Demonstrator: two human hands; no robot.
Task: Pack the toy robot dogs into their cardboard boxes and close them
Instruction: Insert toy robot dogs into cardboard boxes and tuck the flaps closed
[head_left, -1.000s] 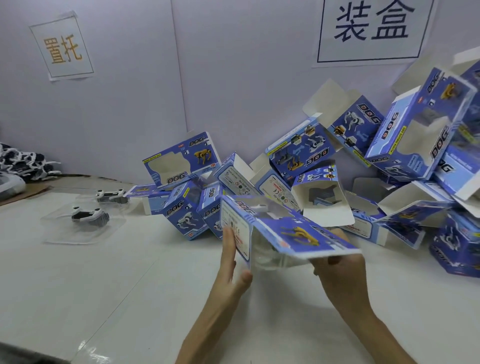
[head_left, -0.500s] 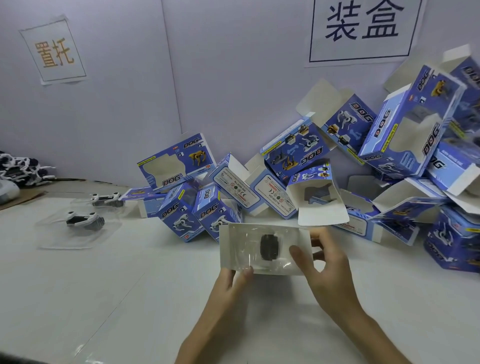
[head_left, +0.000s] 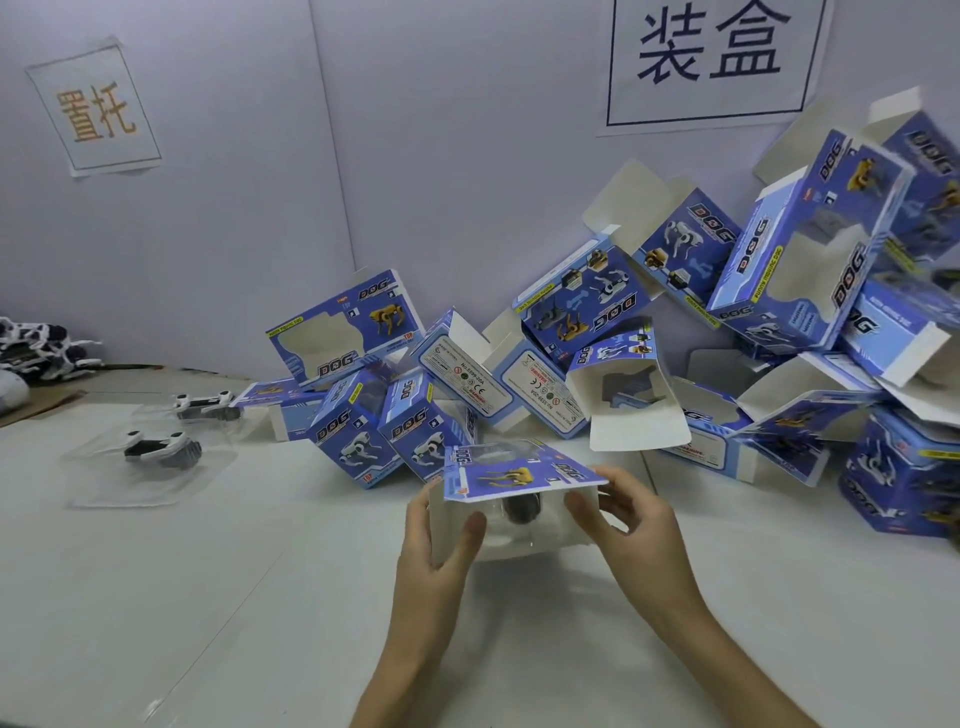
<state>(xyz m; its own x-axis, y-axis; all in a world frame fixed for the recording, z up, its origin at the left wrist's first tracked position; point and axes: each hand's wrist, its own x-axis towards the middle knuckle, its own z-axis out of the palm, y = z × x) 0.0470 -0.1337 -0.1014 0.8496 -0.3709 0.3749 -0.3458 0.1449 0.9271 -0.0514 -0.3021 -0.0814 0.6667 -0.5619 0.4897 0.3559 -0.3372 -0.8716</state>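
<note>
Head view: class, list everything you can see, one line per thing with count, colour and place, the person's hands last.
held box: one, blue with yellow dog print, between both hands, near end open.
toy: one, dark, inside the held box.
loose boxes: many, blue and white, heaped against the wall, centre to right.
robot dogs in clear trays: two, white and black, on the table, left.
wall signs: two, white paper, orange characters upper left, dark characters upper right.
table: one, white, under everything.
left hand: one, grips the held box's left end.
right hand: one, grips its right end.
</note>
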